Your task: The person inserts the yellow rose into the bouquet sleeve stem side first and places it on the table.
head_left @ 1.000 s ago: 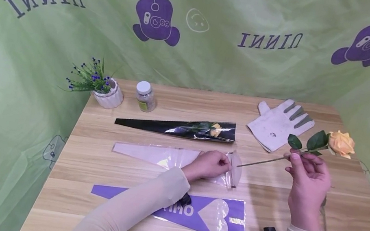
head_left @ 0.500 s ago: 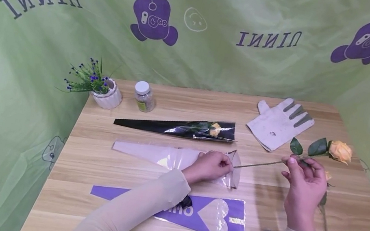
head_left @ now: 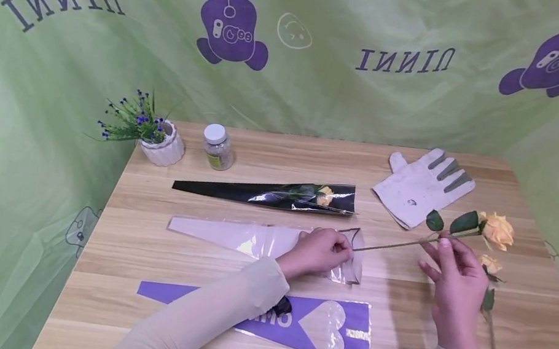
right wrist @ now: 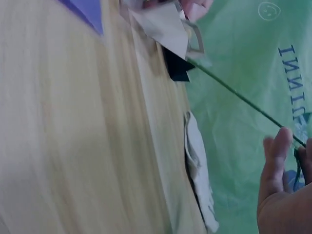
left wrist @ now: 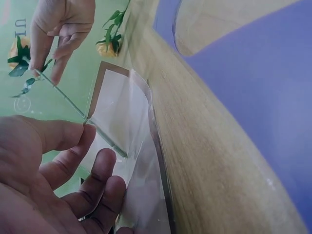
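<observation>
My right hand (head_left: pixel 461 288) pinches the stem of a peach-yellow rose (head_left: pixel 496 230) just below its leaves. The stem slants left and down to the mouth of a whitish clear flower sleeve (head_left: pixel 224 233) on the table. In the left wrist view, the stem's cut end (left wrist: pixel 123 154) lies inside that mouth, behind the film. My left hand (head_left: pixel 319 249) pinches the upper edge of the mouth between thumb and forefinger, its other fingers loosely bent against the film. In the right wrist view, the right hand (right wrist: pixel 287 185) is partly cut off and the sleeve's mouth is blurred.
A second rose (head_left: pixel 493 343) lies right of the right forearm. Behind the sleeve lies a black sleeve (head_left: pixel 232 188) holding a rose; in front, a purple heart-window sleeve (head_left: pixel 308 329). A work glove (head_left: pixel 417 189), lidded jar (head_left: pixel 219 148) and potted plant (head_left: pixel 163 145) stand farther back.
The right hand and its rose have shifted slightly left and towards me, bringing the stem a little farther into the sleeve's mouth. More of the second rose shows. The left hand stays put.
</observation>
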`<act>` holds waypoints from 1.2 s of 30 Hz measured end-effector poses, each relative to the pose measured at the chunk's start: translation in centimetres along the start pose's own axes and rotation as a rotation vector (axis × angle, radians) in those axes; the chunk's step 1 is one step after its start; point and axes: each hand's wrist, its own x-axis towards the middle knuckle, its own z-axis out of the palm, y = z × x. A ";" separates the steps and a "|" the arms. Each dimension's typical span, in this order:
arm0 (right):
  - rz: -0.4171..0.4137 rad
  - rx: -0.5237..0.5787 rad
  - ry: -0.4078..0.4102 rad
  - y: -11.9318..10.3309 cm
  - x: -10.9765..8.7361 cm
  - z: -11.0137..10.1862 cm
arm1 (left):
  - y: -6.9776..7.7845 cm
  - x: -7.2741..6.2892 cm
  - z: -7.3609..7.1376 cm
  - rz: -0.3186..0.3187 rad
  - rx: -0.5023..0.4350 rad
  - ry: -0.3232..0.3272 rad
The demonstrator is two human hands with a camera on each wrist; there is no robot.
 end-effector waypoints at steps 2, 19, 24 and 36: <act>0.002 -0.013 0.019 -0.3 0.3 -0.2 | 0.0 0.1 0.0 0.007 0.006 0.004; 0.063 -0.110 -0.043 0.7 0.0 -0.1 | 0.6 -0.1 -0.3 0.025 0.014 0.054; 0.044 -0.080 -0.076 0.8 -0.2 -0.3 | 0.6 -0.2 -0.3 0.038 0.031 0.064; 0.102 -0.118 -0.214 0.7 -0.6 -0.9 | 0.0 -0.1 0.2 0.143 0.162 0.073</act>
